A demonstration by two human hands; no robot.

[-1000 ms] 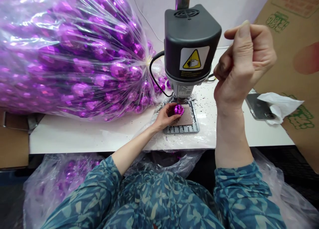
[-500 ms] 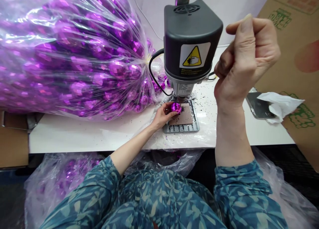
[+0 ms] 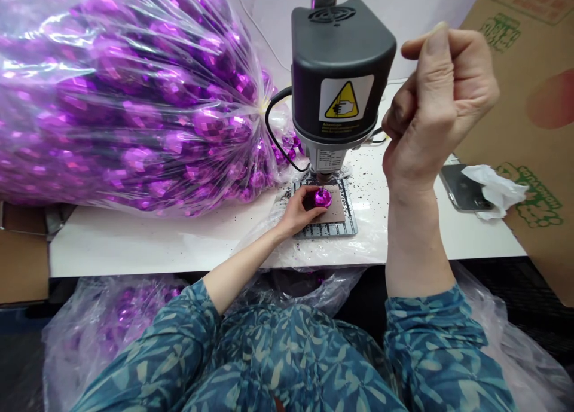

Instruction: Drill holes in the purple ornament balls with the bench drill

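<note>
Apparently positioning: left hand pinches purple ball beneath machine head. Right hand curled, hold unclear. Next move likely wants steady left fingers.

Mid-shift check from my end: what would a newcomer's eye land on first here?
First, the huge clear bag of shiny purple balls filling the upper left. Next, the black machine at top centre with its yellow warning sign, the left hand holding one ball below. The curled right hand looms at upper right.
</note>
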